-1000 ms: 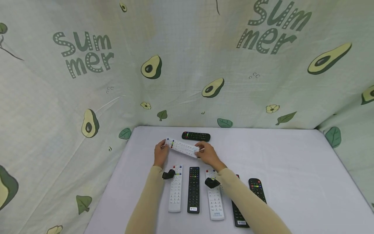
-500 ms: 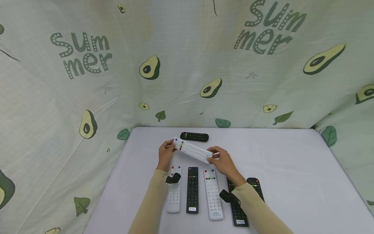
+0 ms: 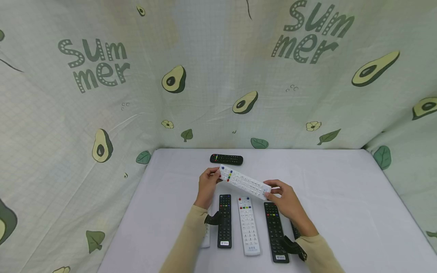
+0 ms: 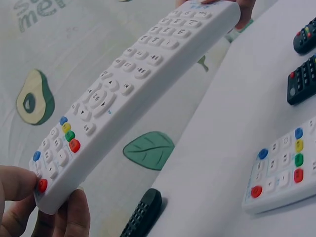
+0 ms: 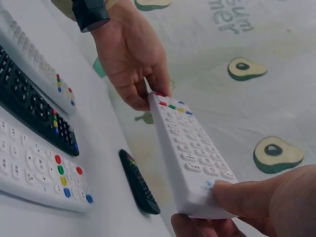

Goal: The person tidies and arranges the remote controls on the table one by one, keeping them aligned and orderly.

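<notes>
A white remote control (image 3: 244, 182) with coloured buttons is held above the table by both hands, slanting down to the right. My left hand (image 3: 206, 186) pinches its end with the coloured buttons; in the left wrist view the thumb (image 4: 17, 182) lies on the button side and fingers are beneath. My right hand (image 3: 288, 203) pinches the opposite end, with its thumb (image 5: 247, 197) over the printed logo in the right wrist view. Behind the held remote lies a black remote (image 3: 226, 159). Below it are a black remote (image 3: 224, 227) and a white remote (image 3: 249, 231) lying lengthwise.
Further right in the row lies another black remote (image 3: 274, 227), and one more black remote (image 3: 295, 230) is mostly covered by my right wrist. My left forearm hides most of a white remote (image 3: 206, 238). A printed cloth (image 3: 211, 129) hangs behind the white table (image 3: 341, 197).
Both hands have carried the white remote to the right and nearer to me. My left forearm now covers the leftmost white remote, while the black remote right of the middle white one shows more fully.
</notes>
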`<state>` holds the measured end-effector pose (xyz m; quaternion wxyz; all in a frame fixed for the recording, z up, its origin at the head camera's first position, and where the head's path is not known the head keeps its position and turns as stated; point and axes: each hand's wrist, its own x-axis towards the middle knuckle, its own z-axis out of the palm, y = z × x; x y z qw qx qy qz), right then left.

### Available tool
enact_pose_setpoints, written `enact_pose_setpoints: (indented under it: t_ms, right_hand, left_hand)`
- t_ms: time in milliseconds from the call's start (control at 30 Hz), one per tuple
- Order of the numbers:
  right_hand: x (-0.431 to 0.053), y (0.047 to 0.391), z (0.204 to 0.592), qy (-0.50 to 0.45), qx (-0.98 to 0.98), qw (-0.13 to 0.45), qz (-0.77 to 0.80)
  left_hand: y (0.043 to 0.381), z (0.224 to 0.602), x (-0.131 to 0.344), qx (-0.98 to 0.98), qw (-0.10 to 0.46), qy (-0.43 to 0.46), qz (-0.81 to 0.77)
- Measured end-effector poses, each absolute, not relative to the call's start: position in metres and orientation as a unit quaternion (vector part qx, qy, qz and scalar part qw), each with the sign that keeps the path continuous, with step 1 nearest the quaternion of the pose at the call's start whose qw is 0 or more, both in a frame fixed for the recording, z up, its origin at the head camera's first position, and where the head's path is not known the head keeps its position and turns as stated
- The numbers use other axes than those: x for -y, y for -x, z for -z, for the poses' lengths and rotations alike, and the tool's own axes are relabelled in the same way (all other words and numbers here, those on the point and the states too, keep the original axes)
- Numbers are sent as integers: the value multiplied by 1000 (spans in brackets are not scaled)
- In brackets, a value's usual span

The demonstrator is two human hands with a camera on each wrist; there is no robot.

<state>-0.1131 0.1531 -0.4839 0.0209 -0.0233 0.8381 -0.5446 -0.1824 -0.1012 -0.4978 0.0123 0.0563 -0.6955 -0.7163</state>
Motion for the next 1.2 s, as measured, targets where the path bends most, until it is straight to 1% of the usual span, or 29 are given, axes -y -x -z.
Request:
enact_pose_setpoints:
  t_ms: [400, 733, 1000, 1100, 1200]
  right_hand:
    - [-197, 75, 484, -35, -842, 46, 537]
    - [-224, 49, 494, -93, -847, 46, 522]
    - [-244, 29, 503, -125, -826, 62, 546]
    - [-253, 24, 507, -124, -810, 82, 567]
    - [-263, 18, 508, -130, -796, 116, 580]
  left_hand:
    - [161, 494, 60, 686, -42, 4, 726]
    - [141, 472, 24, 678, -85, 28, 730]
    - [142, 495, -5, 688, -98, 39, 718]
    - [142, 499, -15, 697, -102, 44, 708]
    - [142, 502, -26, 702, -113, 54, 701]
